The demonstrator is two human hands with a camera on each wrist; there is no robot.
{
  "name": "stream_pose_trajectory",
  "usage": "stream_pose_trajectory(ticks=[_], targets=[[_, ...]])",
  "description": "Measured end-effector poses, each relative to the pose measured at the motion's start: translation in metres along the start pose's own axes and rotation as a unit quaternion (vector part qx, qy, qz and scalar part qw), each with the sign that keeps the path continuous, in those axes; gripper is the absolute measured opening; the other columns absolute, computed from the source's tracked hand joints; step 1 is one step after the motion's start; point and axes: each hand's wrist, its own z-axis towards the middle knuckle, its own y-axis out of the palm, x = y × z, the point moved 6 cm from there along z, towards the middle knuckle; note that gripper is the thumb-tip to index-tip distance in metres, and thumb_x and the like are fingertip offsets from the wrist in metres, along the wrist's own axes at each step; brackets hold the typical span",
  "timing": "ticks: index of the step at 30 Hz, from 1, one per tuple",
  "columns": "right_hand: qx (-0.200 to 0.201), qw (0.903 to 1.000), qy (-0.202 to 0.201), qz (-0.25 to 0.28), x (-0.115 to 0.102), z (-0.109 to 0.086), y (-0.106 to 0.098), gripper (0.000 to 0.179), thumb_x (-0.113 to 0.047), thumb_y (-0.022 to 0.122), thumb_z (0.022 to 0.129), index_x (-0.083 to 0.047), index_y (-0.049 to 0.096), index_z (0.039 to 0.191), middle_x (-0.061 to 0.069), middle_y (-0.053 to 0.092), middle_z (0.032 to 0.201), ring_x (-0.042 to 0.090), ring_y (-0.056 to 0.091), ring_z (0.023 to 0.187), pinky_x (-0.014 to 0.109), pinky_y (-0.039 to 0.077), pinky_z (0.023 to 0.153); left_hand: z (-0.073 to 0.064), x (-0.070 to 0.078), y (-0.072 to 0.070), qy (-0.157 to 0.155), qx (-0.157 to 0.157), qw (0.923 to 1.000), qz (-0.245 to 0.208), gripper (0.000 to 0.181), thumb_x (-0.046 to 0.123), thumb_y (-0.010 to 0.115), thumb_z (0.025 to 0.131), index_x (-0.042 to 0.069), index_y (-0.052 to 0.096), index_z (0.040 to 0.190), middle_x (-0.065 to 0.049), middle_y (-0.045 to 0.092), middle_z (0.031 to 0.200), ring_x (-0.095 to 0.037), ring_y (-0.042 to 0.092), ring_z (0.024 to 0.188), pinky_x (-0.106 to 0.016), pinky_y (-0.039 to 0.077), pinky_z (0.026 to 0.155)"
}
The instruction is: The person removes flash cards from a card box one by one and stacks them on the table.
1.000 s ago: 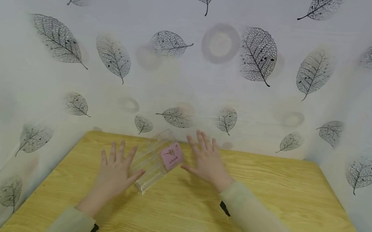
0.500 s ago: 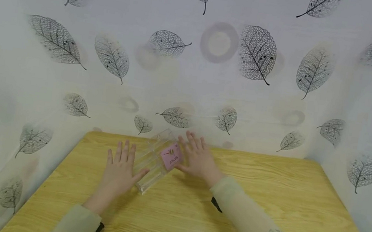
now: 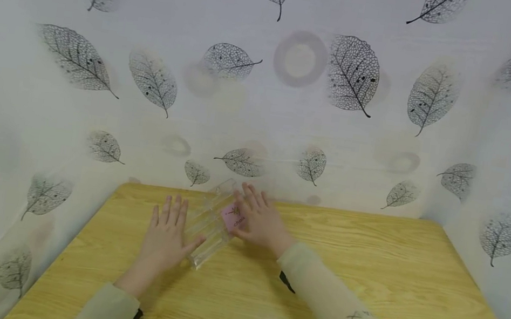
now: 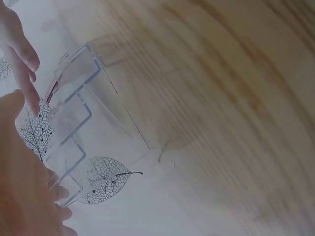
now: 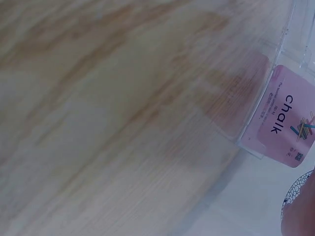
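The bare left hand point(image 3: 161, 242) holds nothing, its fingers straight and thumb spread, with the clear plastic stepped rack point(image 3: 208, 222) at its two o'clock on the yellow wood-grain table point(image 3: 377, 269). Toward the rack's two o'clock sits the pink square-faced packet printed "chalk" point(image 3: 230, 217), at nine o'clock from the bare right hand point(image 3: 262, 223), whose straight, parted fingers and thumb overlap its edge without curling round it; whether they touch, I cannot tell.
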Motion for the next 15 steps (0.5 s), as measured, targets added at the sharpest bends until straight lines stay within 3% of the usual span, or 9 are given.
stream_pose_trajectory(ticks=[9, 15], targets=[[0.0, 0.9997, -0.014, -0.018, -0.01, 0.005, 0.0, 0.099, -0.073, 0.042, 0.083, -0.01, 0.01, 0.152, 0.015, 0.003, 0.159, 0.03, 0.004, 0.146, 0.045, 0.004, 0.117, -0.002, 0.005, -0.001, 0.038, 0.01, 0.9988, 0.031, 0.102, 0.074, 0.039, 0.083, 0.0, 0.015, 0.149, -0.015, 0.007, 0.157, -0.033, -0.008, 0.145, -0.054, -0.004, 0.116], [-0.007, 0.9993, -0.017, -0.032, -0.011, 0.004, 0.004, 0.1, -0.076, 0.037, 0.083, -0.011, 0.007, 0.152, 0.014, 0.001, 0.159, 0.029, 0.005, 0.146, 0.045, 0.005, 0.117, -0.004, 0.008, 0.002, 0.062, 0.014, 0.9975, 0.03, 0.103, 0.073, 0.04, 0.083, -0.001, 0.014, 0.149, -0.015, 0.005, 0.157, -0.035, -0.005, 0.145, -0.053, -0.003, 0.117]])
